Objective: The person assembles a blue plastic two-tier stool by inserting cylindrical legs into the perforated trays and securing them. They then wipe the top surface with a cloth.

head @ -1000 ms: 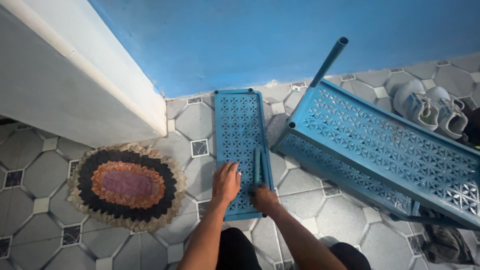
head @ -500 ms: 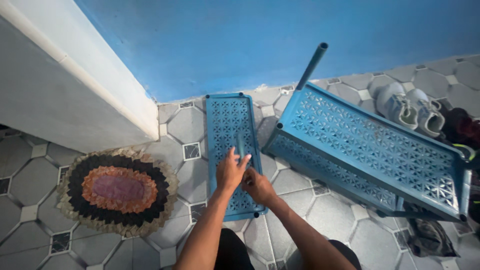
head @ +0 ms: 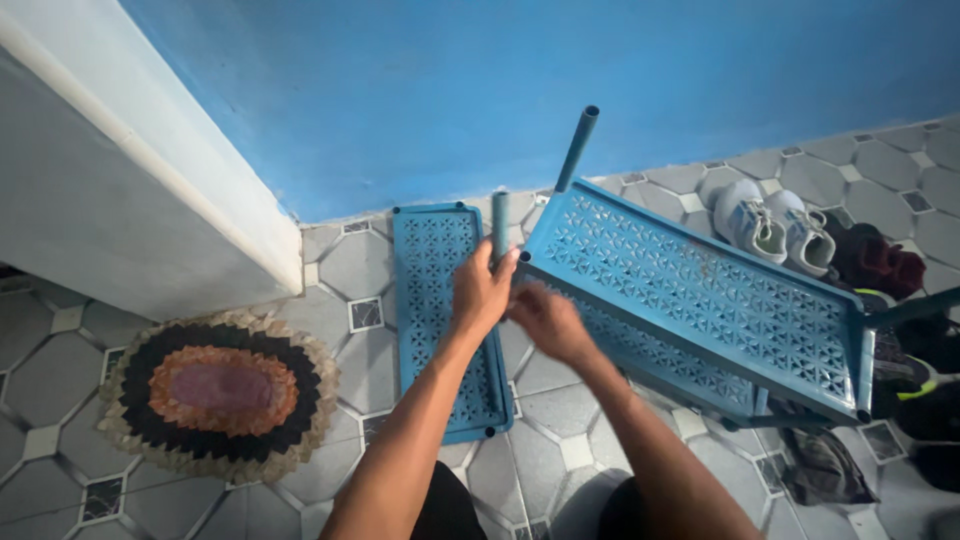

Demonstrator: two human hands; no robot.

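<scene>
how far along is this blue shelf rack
Partly built: the tilted rack already carries two perforated tiers and one upright tube. In hand: the left hand grips another tube at the rack's near corner, the right hand beside it. Left: one shelf panel lying loose on the floor.

No packages, labels, signs or screens in view.

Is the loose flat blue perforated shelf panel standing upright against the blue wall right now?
No: the flat blue perforated plastic shelf panel lies flat on the grey tiled floor, its far end near the blue wall.
</scene>
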